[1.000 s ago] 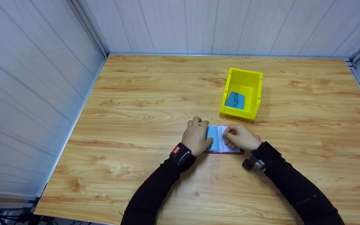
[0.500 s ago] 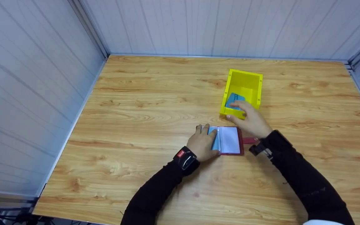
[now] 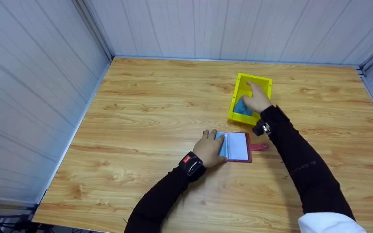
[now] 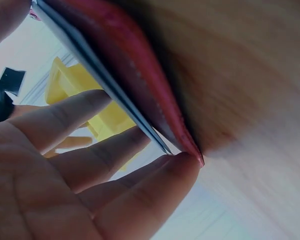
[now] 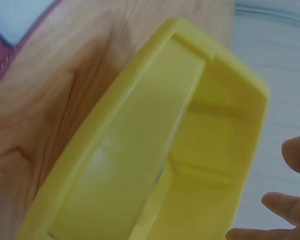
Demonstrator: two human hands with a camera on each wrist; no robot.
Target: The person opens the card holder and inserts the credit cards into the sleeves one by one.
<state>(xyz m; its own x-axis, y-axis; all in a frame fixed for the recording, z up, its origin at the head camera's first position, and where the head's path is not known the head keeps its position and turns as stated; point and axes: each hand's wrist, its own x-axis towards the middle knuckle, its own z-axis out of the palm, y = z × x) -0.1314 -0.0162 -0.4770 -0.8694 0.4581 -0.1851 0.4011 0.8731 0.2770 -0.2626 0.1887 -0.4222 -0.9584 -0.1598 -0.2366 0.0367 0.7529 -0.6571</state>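
Note:
A small red card holder (image 3: 238, 147) lies spread on the table, its clear sleeves showing a blue card (image 3: 220, 147) at left and a white panel at right. My left hand (image 3: 208, 152) rests on its left half, fingers extended. In the left wrist view, those fingertips touch the edges of the sleeves and the red cover (image 4: 145, 60). Over the yellow bin (image 3: 243, 119) is my right hand (image 3: 257, 98), fingers spread, thumb close to a blue card (image 3: 242, 109) inside. Whether the thumb touches that card I cannot tell. The right wrist view shows fingertips (image 5: 285, 207) beyond the bin's rim.
The holder's red snap strap (image 3: 259, 147) points right on the wooden table (image 3: 141, 129). White panel walls (image 3: 173, 29) stand behind and at both sides. A white cloth (image 3: 330, 223) shows at the bottom right, by the right sleeve.
My right hand has left the holder's right sleeve and moved up and away, over the bin. My left hand has shifted slightly right, its fingers now covering more of the blue card.

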